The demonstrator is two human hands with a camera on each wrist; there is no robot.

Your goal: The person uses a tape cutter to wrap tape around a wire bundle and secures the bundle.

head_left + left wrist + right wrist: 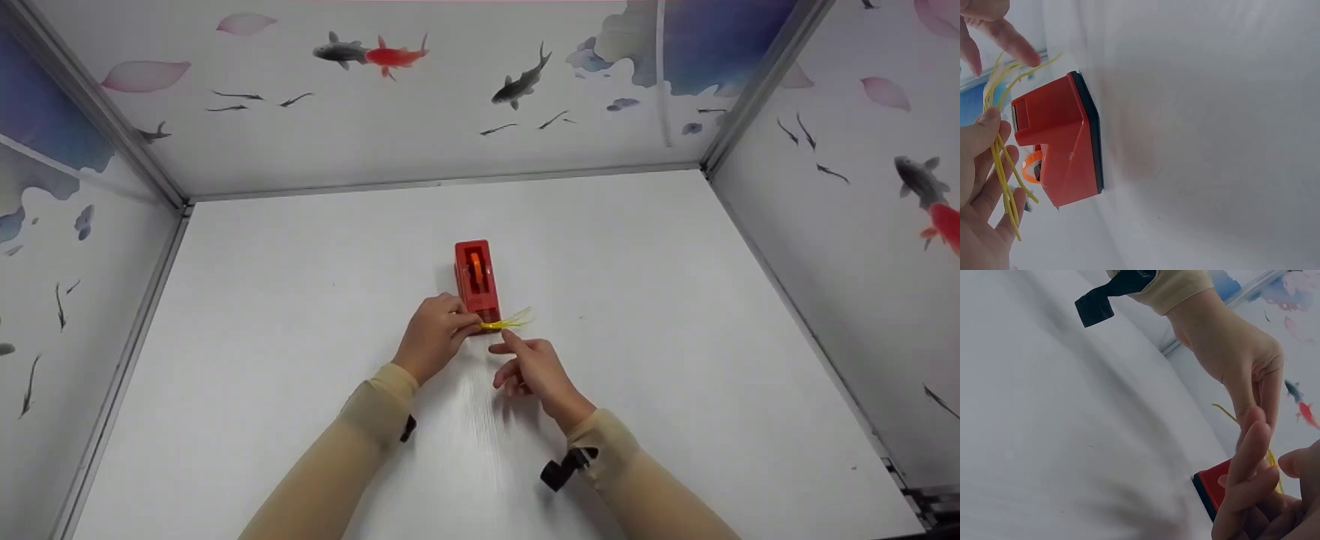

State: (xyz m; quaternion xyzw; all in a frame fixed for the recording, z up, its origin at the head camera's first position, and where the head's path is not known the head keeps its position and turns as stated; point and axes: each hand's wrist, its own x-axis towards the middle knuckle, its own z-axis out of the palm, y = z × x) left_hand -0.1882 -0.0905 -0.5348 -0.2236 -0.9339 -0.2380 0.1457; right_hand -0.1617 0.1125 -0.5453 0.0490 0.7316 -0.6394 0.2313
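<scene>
My left hand (435, 334) pinches a bundle of thin yellow strands (999, 163) between thumb and fingers. Their loose ends fan out to the right in the head view. Just behind the bundle stands a red tape dispenser (475, 281) with an orange wheel (1031, 167) in it and a dark base. My right hand (536, 369) is beside the strands' right end, with its fingers loosely bent and gripping nothing. Its index fingertip (1030, 56) is close to the strands; whether it touches them I cannot tell. In the right wrist view, fingers hide much of the bundle.
The white tabletop (262, 300) lies under both hands. Printed panels (450, 135) with fish and petals enclose it at the back and sides, joined by metal rails. A black wrist mount (566, 469) juts out from the right sleeve.
</scene>
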